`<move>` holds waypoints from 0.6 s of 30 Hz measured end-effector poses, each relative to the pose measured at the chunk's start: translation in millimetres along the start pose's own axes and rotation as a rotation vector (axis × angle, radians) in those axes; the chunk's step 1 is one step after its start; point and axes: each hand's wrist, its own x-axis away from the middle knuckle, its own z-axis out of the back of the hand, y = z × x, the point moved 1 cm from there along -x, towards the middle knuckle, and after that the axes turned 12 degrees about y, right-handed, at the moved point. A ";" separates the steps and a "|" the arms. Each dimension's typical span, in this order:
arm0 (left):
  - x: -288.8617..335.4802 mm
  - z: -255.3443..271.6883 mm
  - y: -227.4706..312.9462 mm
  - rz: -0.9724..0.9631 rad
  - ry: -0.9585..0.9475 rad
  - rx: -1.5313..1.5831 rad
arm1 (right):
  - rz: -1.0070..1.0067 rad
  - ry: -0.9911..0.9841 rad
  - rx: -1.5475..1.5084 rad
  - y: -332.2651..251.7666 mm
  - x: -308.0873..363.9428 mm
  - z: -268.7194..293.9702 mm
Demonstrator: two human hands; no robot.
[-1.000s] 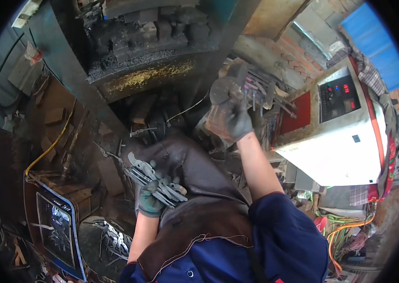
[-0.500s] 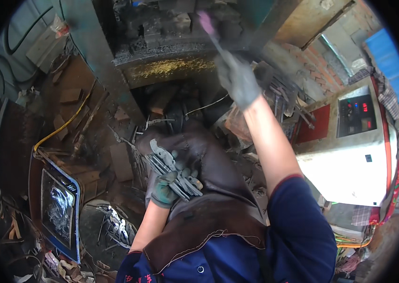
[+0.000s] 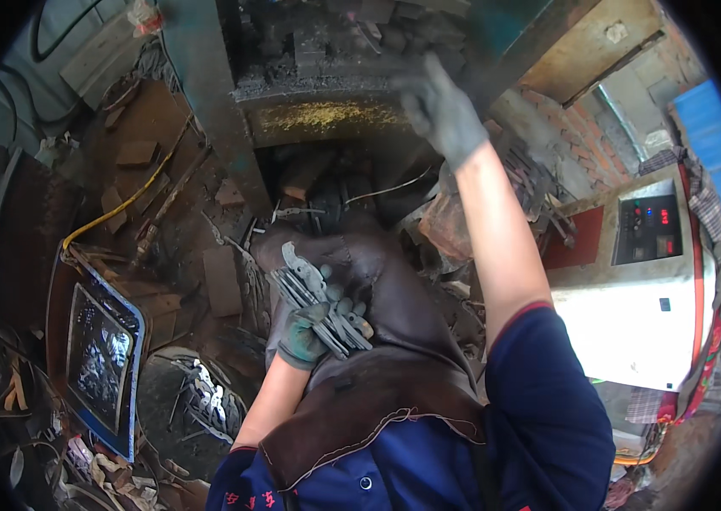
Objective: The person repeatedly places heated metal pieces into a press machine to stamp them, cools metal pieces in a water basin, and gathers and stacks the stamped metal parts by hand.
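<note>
My left hand, in a grey-green work glove, is closed round a bundle of flat grey metal pieces above my lap. The top piece has a curved, notched end. My right hand, gloved in grey, reaches out to the front of a dark furnace-like bed. Its fingers are spread and partly blurred, with nothing visible in them. Just beyond it, a slim metal piece with a faint pink end lies among dark blocks on the bed.
A brown leather apron covers my lap. At the right stands a white control box with a lit panel. On the left are a blue-framed screen-like panel, a yellow cable and bricks. Shiny metal pieces lie in a round container.
My right hand has let go of the pink-glowing metal piece, which now lies on the bed, and its fingers have opened. The left hand still holds its bundle. The view has shifted slightly.
</note>
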 end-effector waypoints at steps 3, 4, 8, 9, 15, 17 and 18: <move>4.9 -0.7 2.0 0.000 0.054 0.004 | -0.052 -0.054 0.065 25.9 67.1 26.9; 5.7 0.4 1.3 0.006 0.025 0.045 | -0.093 -0.059 0.126 39.5 94.2 28.0; -6.3 -1.9 -1.9 -0.030 -0.062 0.056 | -0.147 -0.375 0.490 100.2 172.7 26.4; -3.9 -0.3 -2.0 -0.060 0.019 0.035 | -0.002 -0.480 0.740 104.9 189.9 20.7; -3.8 -3.4 -6.2 -0.124 0.034 0.063 | 0.212 -0.570 0.965 126.1 217.1 25.4; -5.9 0.0 -4.7 -0.085 0.100 0.059 | 0.230 -0.493 0.890 122.9 216.0 37.2; -7.4 0.7 -3.4 -0.054 0.166 0.062 | 0.341 -0.460 0.818 122.6 213.7 46.5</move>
